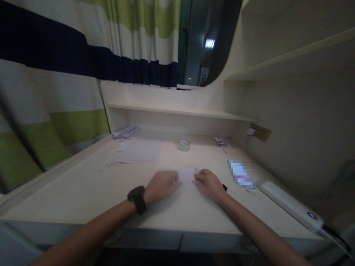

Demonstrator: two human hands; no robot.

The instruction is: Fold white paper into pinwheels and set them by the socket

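A small white piece of paper (187, 173) stands between my two hands over the middle of the desk. My left hand (165, 183), blurred and wearing a black watch, closes its fingers on the paper's left side. At the right edge of the paper is my right hand (208, 184), its fingers closed round a slim yellow-and-black tool (194, 178). Yellow shows at the fingertips and a black end sticks out behind the hand. Most of this tool is hidden, so its exact kind is unclear.
A clear tape roll (183, 145) lies behind my hands. White sheets (140, 150) and folded paper strips (126, 132) are at back left, near small paper scraps (111, 165). A paper pinwheel (222, 142), a blurred-out phone (240, 173) and a white power strip (291, 207) lie right.
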